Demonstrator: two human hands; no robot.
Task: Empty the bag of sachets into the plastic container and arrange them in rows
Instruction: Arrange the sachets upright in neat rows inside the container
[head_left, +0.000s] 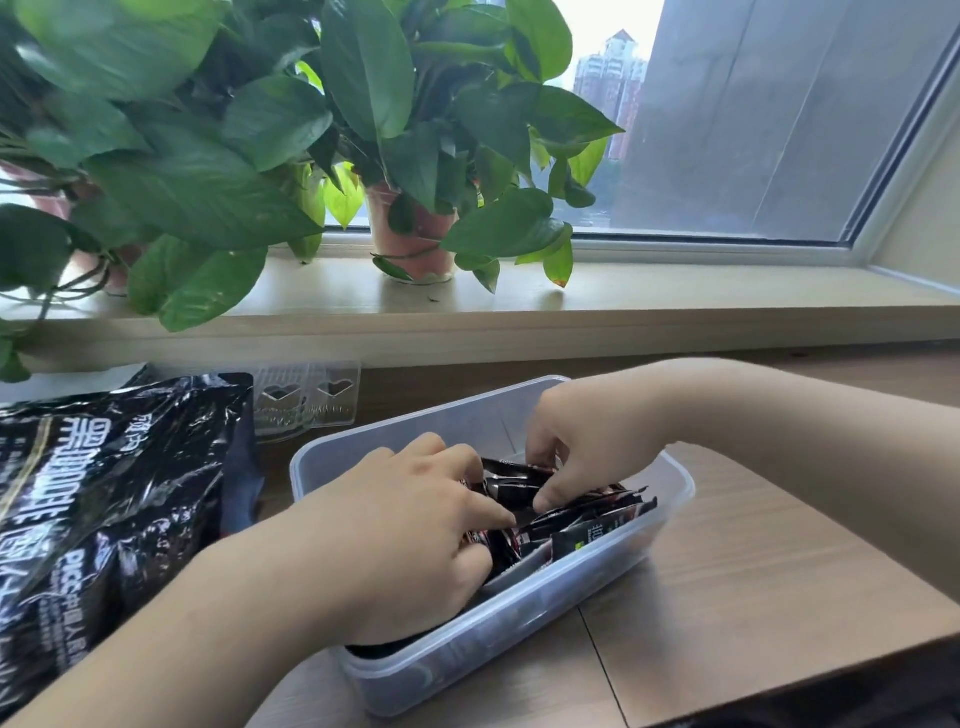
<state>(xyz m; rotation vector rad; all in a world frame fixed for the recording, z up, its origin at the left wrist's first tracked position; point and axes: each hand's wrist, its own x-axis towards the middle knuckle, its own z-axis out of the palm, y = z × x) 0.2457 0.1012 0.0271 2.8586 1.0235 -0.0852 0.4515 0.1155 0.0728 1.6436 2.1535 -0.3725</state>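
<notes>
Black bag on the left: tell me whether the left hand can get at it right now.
Probably yes. The black bag lies just beside the left forearm with nothing between them; the left hand only has to leave the sachets in the plastic container first.

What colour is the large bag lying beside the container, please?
The bag is glossy black with white lettering, clearest in the head view.

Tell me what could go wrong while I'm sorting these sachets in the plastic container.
The sachets lie overlapped at odd angles; with the left hand and right hand both in the same pile, some may crumple or flip over the plastic container wall. The left forearm is close beside the coffee bag, so it might get knocked.
</notes>
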